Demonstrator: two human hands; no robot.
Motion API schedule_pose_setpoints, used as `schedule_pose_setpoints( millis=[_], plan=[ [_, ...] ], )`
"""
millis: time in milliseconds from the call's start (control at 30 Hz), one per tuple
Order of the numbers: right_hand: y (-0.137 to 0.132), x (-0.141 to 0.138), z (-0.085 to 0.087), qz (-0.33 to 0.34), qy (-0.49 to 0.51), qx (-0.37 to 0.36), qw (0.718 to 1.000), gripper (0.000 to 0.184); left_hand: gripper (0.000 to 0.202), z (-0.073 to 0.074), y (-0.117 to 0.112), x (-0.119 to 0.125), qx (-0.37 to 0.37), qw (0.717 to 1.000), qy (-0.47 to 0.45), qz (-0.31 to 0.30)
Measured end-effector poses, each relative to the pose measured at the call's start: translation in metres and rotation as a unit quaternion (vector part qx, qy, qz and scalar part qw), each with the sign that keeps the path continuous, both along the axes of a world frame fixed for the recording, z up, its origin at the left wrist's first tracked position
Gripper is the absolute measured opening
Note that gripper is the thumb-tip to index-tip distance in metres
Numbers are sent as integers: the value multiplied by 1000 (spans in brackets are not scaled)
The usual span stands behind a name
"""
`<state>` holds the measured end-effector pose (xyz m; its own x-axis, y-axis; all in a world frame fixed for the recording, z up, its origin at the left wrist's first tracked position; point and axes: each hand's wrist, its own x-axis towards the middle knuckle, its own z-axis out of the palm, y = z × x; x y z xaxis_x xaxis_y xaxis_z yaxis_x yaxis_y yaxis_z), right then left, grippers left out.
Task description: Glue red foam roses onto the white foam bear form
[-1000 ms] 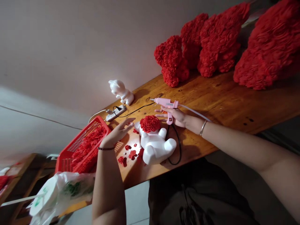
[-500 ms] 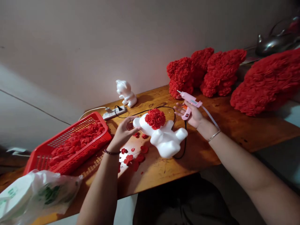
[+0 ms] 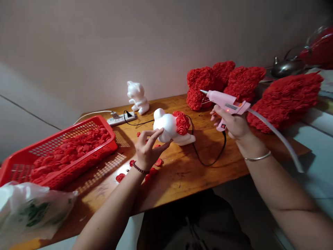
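A white foam bear [image 3: 166, 125] lies over the table, its rounded head toward my left hand and a patch of red foam roses [image 3: 182, 123] on it. With thumb and fingers, my left hand [image 3: 149, 147] grips the bear's head end. My right hand [image 3: 231, 125] is wrapped round the handle of a pink glue gun [image 3: 223, 100], whose metal nozzle points left, above and apart from the bear. A clear glue stick [image 3: 278, 133] sticks out of the gun's back. Loose red roses [image 3: 120, 177] and petals lie below my left hand.
At left stands a red plastic basket [image 3: 110, 145] of roses, with a plastic bag [image 3: 39, 211] in front. A power strip [image 3: 121, 118] and another white bear [image 3: 136, 97] are near the wall. Rose-covered red figures [image 3: 286, 99] and a kettle [image 3: 287, 66] stand right. The gun's black cord [image 3: 208, 165] loops across the table.
The bear has been turned, so its rose patch now faces right and away. My right hand has closed round the glue gun's handle, which before rested across an open palm.
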<state>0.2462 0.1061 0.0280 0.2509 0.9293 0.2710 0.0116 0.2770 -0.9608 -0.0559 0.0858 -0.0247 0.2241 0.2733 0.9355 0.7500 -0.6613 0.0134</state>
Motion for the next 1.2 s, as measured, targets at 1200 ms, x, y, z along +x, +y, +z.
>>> schedule_pose_setpoints(
  millis=[1200],
  plan=[
    [-89,16,60,65,-140,-107,982,41,63,4,7,5,-565,649,-287,-422]
  ],
)
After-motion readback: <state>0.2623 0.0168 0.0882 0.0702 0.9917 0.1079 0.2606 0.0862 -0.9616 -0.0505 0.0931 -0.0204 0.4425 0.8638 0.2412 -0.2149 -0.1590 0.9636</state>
